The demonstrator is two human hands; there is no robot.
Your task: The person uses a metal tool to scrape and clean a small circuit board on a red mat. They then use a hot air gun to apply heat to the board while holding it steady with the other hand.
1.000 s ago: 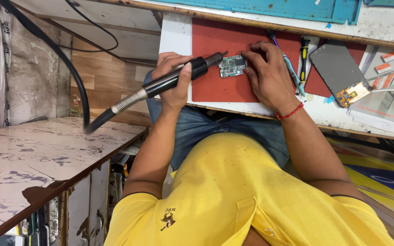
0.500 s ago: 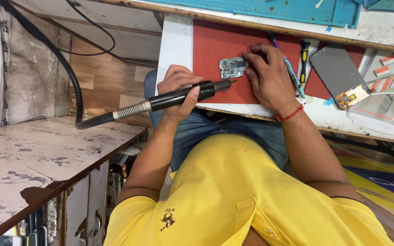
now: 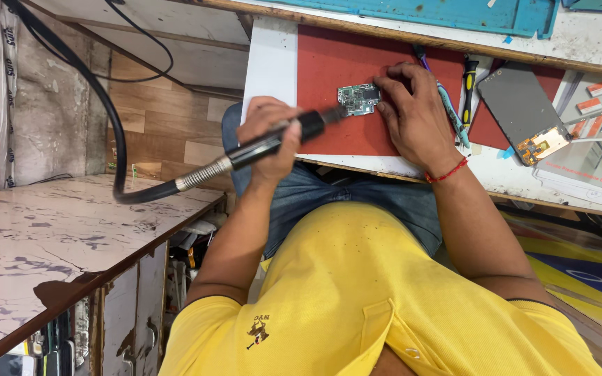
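- Marble-patterned side counter (image 3: 50, 237) stood at far left; a black hose (image 3: 106, 125) ran from above down to the tool.
- Left hand (image 3: 267, 132): grip wrapped tight around the black hot-air handpiece (image 3: 280, 139), nozzle tip aimed at, and just beside, the circuit board (image 3: 359, 99).
- Circuit board lay flat on the red mat (image 3: 357, 63), on the white counter (image 3: 269, 63).
- Right hand (image 3: 416, 115): fingertips pressed down at the board's right edge, pinning it.
- Right of the hand: screwdriver (image 3: 468, 87) and tweezers-like tools, then a phone screen (image 3: 524, 111) lying face-down.
- Risk, judged: fingertips sat close to the nozzle, so burns were possible; a lingering nozzle could scorch the board or mat.
- Containers: none visible holding parts.
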